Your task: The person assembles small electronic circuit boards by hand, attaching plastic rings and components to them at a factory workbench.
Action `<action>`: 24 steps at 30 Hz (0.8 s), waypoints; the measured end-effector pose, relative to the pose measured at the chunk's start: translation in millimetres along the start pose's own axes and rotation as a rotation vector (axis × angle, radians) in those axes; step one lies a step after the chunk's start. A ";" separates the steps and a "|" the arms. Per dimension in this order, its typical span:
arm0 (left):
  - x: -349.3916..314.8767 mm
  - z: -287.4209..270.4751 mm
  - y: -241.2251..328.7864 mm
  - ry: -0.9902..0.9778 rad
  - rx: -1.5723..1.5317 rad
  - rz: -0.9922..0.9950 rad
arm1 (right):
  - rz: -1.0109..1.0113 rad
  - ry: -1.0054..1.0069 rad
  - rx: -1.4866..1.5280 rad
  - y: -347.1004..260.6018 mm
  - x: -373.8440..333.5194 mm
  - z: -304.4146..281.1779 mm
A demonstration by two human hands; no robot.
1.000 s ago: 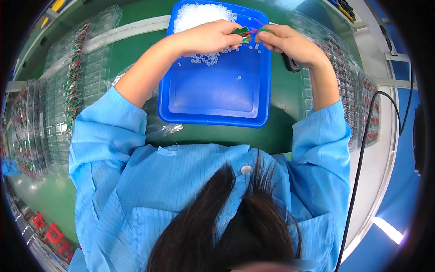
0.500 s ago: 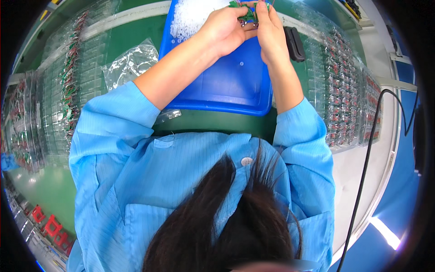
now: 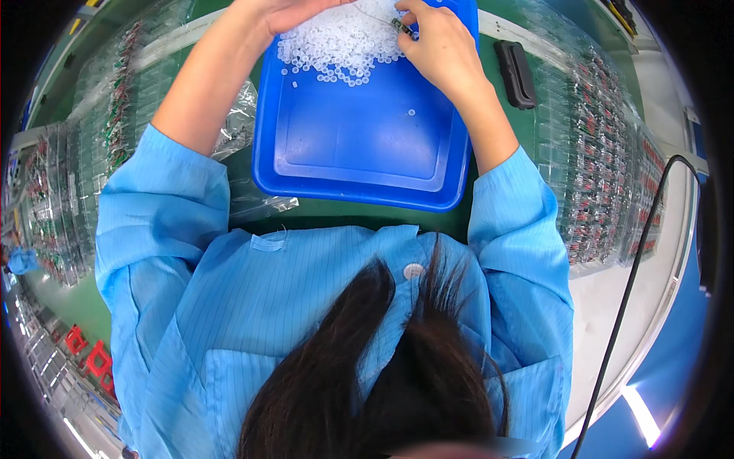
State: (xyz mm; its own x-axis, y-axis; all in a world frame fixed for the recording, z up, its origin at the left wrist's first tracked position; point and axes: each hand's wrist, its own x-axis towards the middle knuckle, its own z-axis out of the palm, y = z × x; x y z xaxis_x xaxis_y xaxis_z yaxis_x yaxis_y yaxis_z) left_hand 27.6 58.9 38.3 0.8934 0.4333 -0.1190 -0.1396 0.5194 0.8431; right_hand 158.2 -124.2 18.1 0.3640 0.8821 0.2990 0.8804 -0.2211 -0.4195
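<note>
My right hand is closed in a pinch on a small green circuit board above the far right of a blue tray. From the board a thin pale wire runs up and left toward my left hand. That hand is at the top edge, over the tray's far left, and its fingertips are cut off. Below both hands, a heap of small clear-white plastic rings fills the far part of the tray. One loose ring lies nearer on the tray floor.
A black oblong case lies right of the tray. Clear plastic trays with rows of wired parts stand at the left and right. A clear plastic bag is partly behind my left forearm. A black cable hangs at the right.
My hands were together around green boards and have parted. The left moved left and away to the top edge; the right moved slightly nearer with one board. More of the ring heap shows.
</note>
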 end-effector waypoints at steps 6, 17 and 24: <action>21.1 50.8 -2.1 -0.018 1.187 0.378 | -0.110 0.076 0.208 3.5 -9.5 -18.2; 19.8 71.6 -86.5 -0.259 1.905 0.634 | 0.312 0.288 0.770 46.4 -98.4 -66.8; -34.8 84.8 -50.0 -0.237 1.772 0.827 | 0.279 0.170 1.029 31.5 -105.7 -66.4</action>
State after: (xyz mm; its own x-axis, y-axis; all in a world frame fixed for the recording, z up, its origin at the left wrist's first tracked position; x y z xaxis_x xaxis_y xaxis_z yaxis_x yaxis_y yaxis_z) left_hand 39.7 -44.6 44.8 0.8953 -0.0265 0.4447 -0.1044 -0.9829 0.1515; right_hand 167.6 -252.0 30.2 0.6192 0.7681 0.1629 0.1106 0.1200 -0.9866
